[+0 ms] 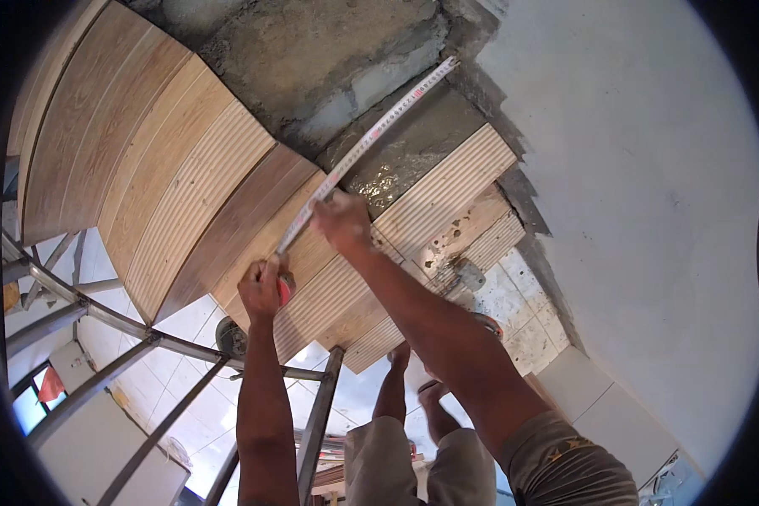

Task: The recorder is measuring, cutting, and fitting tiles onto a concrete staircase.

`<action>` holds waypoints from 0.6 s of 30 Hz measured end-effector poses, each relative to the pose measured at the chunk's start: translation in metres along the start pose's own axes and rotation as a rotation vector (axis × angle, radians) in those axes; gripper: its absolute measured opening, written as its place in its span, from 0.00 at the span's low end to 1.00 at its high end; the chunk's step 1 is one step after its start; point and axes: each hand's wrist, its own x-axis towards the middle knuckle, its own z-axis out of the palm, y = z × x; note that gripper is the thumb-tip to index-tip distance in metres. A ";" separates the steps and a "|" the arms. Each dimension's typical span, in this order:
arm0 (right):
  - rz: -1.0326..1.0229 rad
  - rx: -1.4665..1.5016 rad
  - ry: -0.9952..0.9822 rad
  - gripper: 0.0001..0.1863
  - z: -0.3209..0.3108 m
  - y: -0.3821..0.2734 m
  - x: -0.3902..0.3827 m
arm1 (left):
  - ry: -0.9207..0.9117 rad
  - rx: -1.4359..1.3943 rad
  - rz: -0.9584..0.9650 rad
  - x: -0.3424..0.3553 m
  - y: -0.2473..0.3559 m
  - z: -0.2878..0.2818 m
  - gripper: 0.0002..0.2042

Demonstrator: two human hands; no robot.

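Observation:
My left hand (pixel 261 289) is closed around the red case of a tape measure (pixel 284 289). From it the white blade (pixel 379 129) runs out up and to the right, across a wood-look tile and over a patch of wet grey mortar (pixel 434 135). The blade's far end lies at the corner by the wall. My right hand (pixel 342 221), slightly blurred, has its fingers bent at the blade partway along. Just right of the mortar is a ribbed beige tile strip (pixel 455 173) on the step below.
Wood-look stair treads (pixel 143 126) fan out at the left, above a curved metal railing (pixel 118 319). A rough concrete step (pixel 312 59) is at the top. The pale wall (pixel 632 169) rises on the right. A trowel (pixel 467 274) rests on the lower steps, near my feet.

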 end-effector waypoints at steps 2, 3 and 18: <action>-0.127 -0.055 -0.047 0.18 -0.022 -0.018 -0.057 | 0.066 0.034 0.110 -0.042 -0.001 0.008 0.15; -0.149 -0.095 -0.030 0.19 -0.039 -0.017 -0.080 | 0.068 0.072 0.126 -0.068 0.002 0.024 0.15; 0.118 0.262 0.625 0.13 -0.295 0.222 -0.462 | -1.129 0.078 -0.243 -0.453 0.011 0.174 0.25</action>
